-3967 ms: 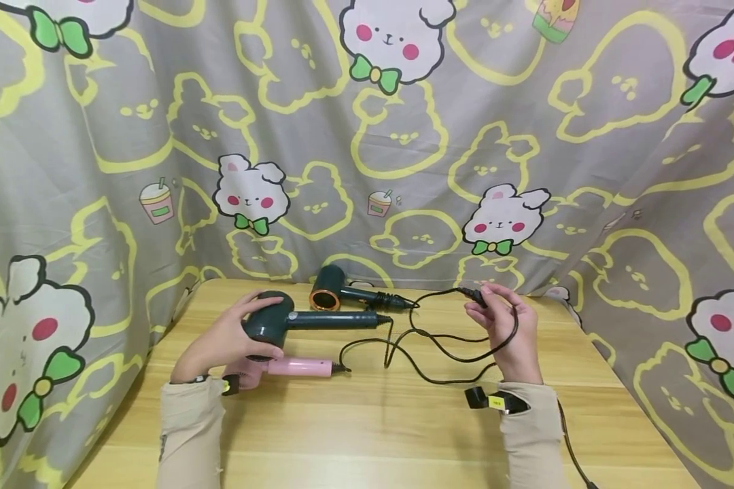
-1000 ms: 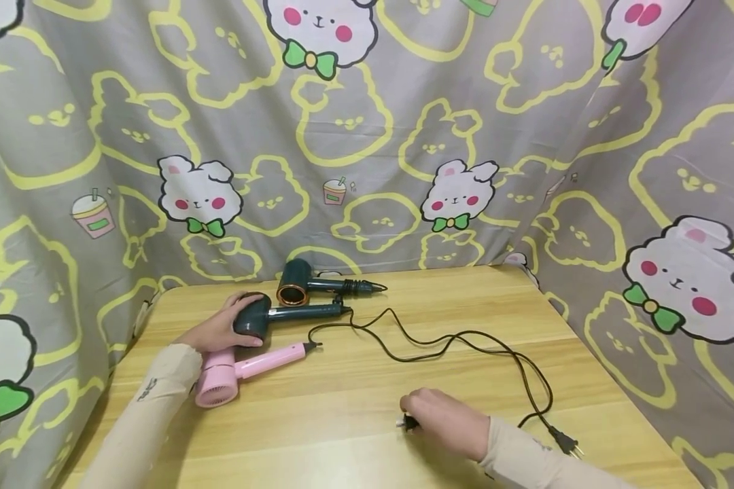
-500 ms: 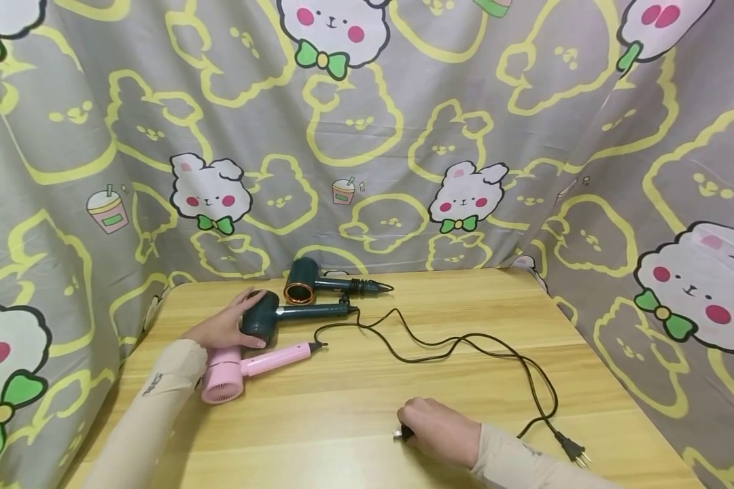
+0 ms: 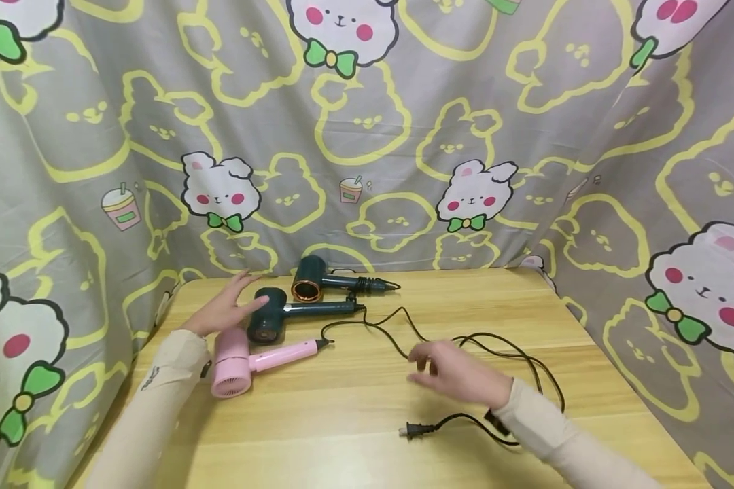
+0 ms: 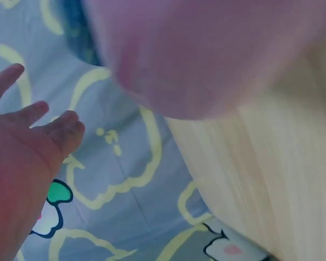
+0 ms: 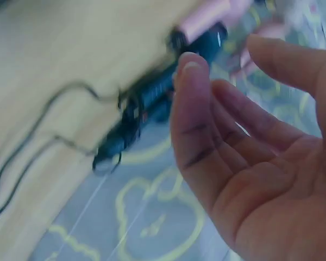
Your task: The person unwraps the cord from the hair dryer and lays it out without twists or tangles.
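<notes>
My left hand (image 4: 223,307), fingers spread, is beside the head of a dark green hair dryer (image 4: 266,322), with fingertips overlapping its top edge. In the left wrist view the palm and fingers (image 5: 30,144) hold nothing. Just in front lies a pink hair dryer (image 4: 232,370), large and blurred in the left wrist view. My right hand (image 4: 455,370) hovers above the table's right half, fingers loosely bent around nothing. Below it lies a black two-prong plug (image 4: 417,430) on its cord. The right wrist view shows the thumb and fingers apart (image 6: 193,130).
Behind stands another dark green hair dryer (image 4: 310,277) with a copper rim, its cord bundled at the handle. Black cords (image 4: 397,345) run rightward across the wooden table (image 4: 318,428) and under the right arm. A patterned curtain (image 4: 379,149) encloses the back and sides.
My right hand has let go of the plug, which lies where it was, and has moved up and away from it. My left hand has released the dark green hair dryer's head and lifted slightly.
</notes>
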A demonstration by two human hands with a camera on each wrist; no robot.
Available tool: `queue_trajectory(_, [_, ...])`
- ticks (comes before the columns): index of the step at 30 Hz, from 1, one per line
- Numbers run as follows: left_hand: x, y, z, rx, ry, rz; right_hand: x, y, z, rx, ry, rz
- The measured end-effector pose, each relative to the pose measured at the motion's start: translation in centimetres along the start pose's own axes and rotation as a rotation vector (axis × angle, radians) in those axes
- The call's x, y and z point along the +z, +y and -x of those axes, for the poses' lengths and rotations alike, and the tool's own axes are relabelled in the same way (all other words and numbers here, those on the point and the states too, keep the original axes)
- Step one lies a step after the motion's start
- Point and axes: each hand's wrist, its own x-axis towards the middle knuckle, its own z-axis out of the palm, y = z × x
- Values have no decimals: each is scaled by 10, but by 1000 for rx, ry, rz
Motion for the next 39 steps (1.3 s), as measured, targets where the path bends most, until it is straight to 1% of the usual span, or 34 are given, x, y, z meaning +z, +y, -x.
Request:
queue_trajectory(1, [-2, 2, -3, 1, 20, 18, -9, 6, -6, 19, 23, -40])
queue_trajectory(3, [-6, 9, -9, -8, 54, 87, -27, 18, -18, 61, 78, -122])
queue_trajectory(6, [-10, 24, -20, -46, 98, 245, -49, 40, -39, 168, 162, -289])
queue_trajectory(9, [-10, 43, -33, -100, 134, 420, -63, 62, -61, 287, 235, -505])
queue_trajectory(11, [-6, 56, -44, -136, 168, 519, -66, 74, -76, 351, 261, -635])
queue_trajectory(14, [7, 70, -60, -203, 204, 642, -63, 88, -96, 423, 274, -808])
queue_trajectory(16, [18, 75, -69, -256, 212, 706, -58, 95, -108, 467, 265, -899])
queue_trajectory(19, [33, 79, -77, -313, 192, 777, -48, 101, -125, 529, 252, -1001])
queue_trajectory(22, [46, 81, -83, -343, 164, 800, -37, 105, -139, 582, 258, -1090])
queue_trajectory(23, [49, 81, -84, -355, 152, 792, -34, 106, -144, 597, 266, -1122])
queue_trajectory(27, [60, 79, -87, -424, 88, 722, -18, 110, -160, 649, 283, -1236])
queue_trajectory(29, [65, 78, -88, -437, 73, 698, -10, 113, -166, 662, 291, -1293])
queue_trajectory(34, [77, 78, -92, -452, 62, 675, 5, 120, -172, 645, 309, -1440])
queue_trajectory(36, [80, 78, -93, -485, 55, 665, 9, 123, -173, 637, 304, -1478])
queue_trajectory(39, [81, 79, -96, -521, 71, 658, 12, 124, -175, 632, 294, -1521])
